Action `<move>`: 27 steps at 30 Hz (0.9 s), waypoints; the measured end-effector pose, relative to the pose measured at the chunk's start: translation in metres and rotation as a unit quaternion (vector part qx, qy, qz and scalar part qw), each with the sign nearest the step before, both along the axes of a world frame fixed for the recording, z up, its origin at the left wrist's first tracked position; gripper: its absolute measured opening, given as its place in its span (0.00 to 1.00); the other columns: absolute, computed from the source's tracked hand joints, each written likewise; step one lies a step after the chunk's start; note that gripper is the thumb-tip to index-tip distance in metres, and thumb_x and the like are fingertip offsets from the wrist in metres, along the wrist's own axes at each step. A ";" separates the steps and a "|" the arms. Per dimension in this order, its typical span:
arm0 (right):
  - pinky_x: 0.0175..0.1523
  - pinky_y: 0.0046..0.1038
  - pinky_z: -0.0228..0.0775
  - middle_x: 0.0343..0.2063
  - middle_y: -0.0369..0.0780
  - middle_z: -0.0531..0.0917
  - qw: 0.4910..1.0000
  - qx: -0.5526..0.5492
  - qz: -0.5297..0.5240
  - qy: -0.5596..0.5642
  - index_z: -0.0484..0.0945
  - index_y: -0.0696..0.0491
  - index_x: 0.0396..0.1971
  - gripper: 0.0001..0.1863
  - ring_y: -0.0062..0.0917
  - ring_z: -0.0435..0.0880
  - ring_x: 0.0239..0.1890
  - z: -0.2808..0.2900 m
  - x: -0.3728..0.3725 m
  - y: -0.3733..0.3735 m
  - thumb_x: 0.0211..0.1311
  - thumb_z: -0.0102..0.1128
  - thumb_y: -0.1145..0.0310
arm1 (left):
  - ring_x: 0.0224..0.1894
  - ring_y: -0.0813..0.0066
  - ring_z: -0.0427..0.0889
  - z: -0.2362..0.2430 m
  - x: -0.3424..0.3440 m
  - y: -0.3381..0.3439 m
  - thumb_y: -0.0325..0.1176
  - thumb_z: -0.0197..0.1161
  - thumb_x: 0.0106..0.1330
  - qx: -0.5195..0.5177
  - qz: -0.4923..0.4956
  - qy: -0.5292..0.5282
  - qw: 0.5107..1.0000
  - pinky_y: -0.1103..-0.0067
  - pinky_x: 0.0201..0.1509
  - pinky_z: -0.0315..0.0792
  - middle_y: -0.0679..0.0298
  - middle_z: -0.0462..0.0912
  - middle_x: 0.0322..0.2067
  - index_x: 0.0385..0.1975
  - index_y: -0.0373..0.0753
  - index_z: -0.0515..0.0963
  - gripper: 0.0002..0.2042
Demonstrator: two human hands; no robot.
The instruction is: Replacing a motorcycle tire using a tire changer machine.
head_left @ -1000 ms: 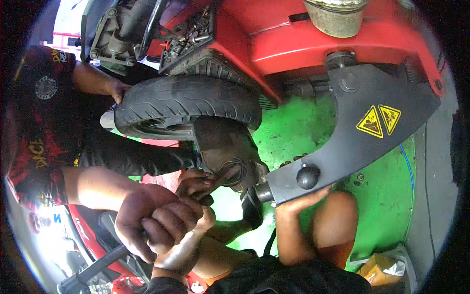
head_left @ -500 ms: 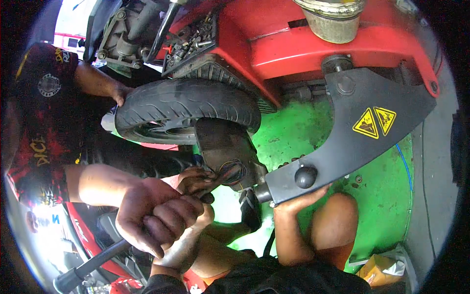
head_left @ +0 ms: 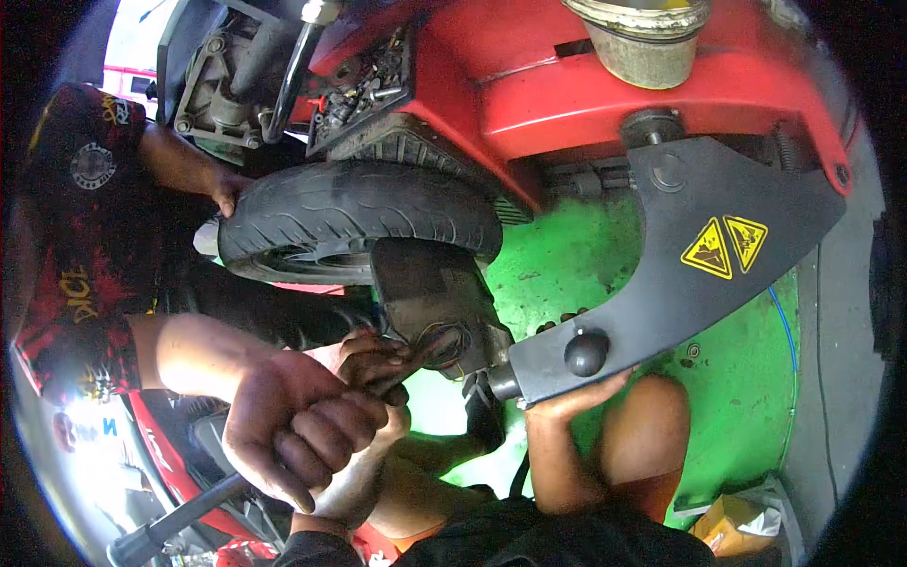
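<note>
My right hand (head_left: 578, 395) wraps under the lower end of a grey bead-breaker arm (head_left: 652, 293), its dark fingertips showing over the far edge. A black ball knob (head_left: 587, 352) sits on that arm. The black breaker shovel (head_left: 430, 288) at its end lies against the side of a motorcycle wheel (head_left: 364, 203). My left hand (head_left: 378, 370) is closed round the upper end of a dark bar (head_left: 175, 520), partly hidden. A co-worker's fist (head_left: 307, 420) grips the same bar lower down. Their other hand (head_left: 225, 194) rests on the tyre's left edge.
The red tyre-changer body (head_left: 567, 113) carries a tray of metal parts (head_left: 364, 99) and a dirty bucket (head_left: 652, 47). Coloured wire loops (head_left: 442, 345) show by the shovel. A yellow box (head_left: 732, 524) stands at lower right on the green floor (head_left: 718, 397). A red motorcycle (head_left: 170, 444) is at left.
The wheel, shovel and grey arm sit slightly lower in the picture, mostly with a small shift of the view. Both my hands and the co-worker's hands keep their holds.
</note>
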State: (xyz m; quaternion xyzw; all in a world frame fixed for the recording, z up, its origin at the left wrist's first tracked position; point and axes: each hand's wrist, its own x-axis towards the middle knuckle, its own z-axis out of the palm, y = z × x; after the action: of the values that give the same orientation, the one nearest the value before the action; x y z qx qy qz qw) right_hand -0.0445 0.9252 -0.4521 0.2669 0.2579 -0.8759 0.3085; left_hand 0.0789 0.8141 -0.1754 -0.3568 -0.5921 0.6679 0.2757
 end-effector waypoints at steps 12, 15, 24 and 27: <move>0.47 0.42 0.77 0.44 0.44 0.81 0.999 -0.026 0.008 -0.036 0.70 0.52 0.54 0.35 0.36 0.82 0.43 0.012 -0.002 -0.004 0.67 0.35 0.35 | 0.15 0.77 0.56 -0.011 0.012 -0.010 0.46 0.44 0.71 0.064 -0.005 -0.004 0.998 0.80 0.31 0.58 0.72 0.53 0.10 0.12 0.49 0.55 0.22; 0.47 0.41 0.77 0.44 0.44 0.81 1.000 -0.006 0.007 -0.023 0.70 0.52 0.53 0.36 0.36 0.83 0.42 0.004 -0.001 -0.003 0.67 0.35 0.34 | 0.15 0.77 0.56 -0.009 0.004 -0.006 0.46 0.44 0.71 0.078 -0.008 -0.006 0.997 0.80 0.31 0.58 0.72 0.54 0.10 0.12 0.49 0.55 0.22; 0.49 0.43 0.77 0.46 0.44 0.80 0.999 -0.001 0.032 0.041 0.68 0.53 0.57 0.38 0.37 0.83 0.44 -0.005 0.007 0.005 0.65 0.37 0.33 | 0.15 0.78 0.57 0.005 -0.003 0.000 0.45 0.46 0.69 0.117 -0.007 -0.014 0.993 0.80 0.32 0.59 0.72 0.55 0.10 0.12 0.48 0.57 0.21; 0.51 0.43 0.76 0.49 0.44 0.79 1.000 0.012 0.010 0.021 0.67 0.52 0.59 0.37 0.36 0.81 0.47 0.003 0.004 0.001 0.66 0.36 0.34 | 0.15 0.78 0.57 0.000 0.001 -0.003 0.45 0.46 0.69 0.134 -0.007 -0.010 0.991 0.80 0.32 0.59 0.72 0.56 0.10 0.12 0.48 0.57 0.21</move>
State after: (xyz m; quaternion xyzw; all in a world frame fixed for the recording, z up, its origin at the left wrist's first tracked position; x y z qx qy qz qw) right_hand -0.0402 0.9259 -0.4486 0.2499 0.2769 -0.8750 0.3086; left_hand 0.0799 0.8108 -0.1753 -0.3274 -0.6764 0.5774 0.3193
